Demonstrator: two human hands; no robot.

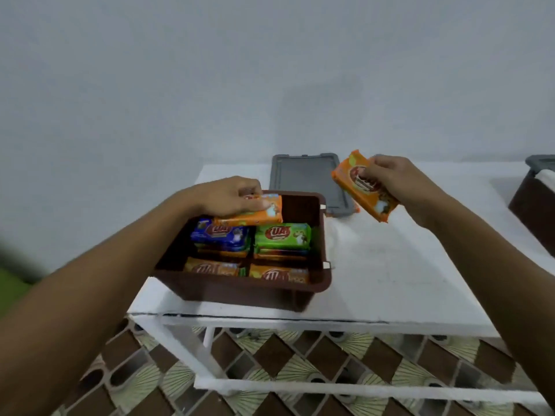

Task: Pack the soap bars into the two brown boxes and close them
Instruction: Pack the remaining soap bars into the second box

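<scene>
An open brown box (321, 235) sits on the white table (390, 265), holding several wrapped soap bars: a blue one (220, 234), a green one (283, 235) and orange ones along the near side. My left hand (228, 195) grips an orange soap bar (255, 213) over the box's far left corner. My right hand (390, 178) holds another orange soap bar (365, 187) in the air, right of the box. A second brown box (531, 205) shows at the right edge, partly cut off.
A grey lid (306, 178) lies flat on the table behind the box, by the pale wall. A second grey lid (540, 162) sits atop the box at the right edge. The table's front edge is close; patterned floor tiles (300, 370) show below.
</scene>
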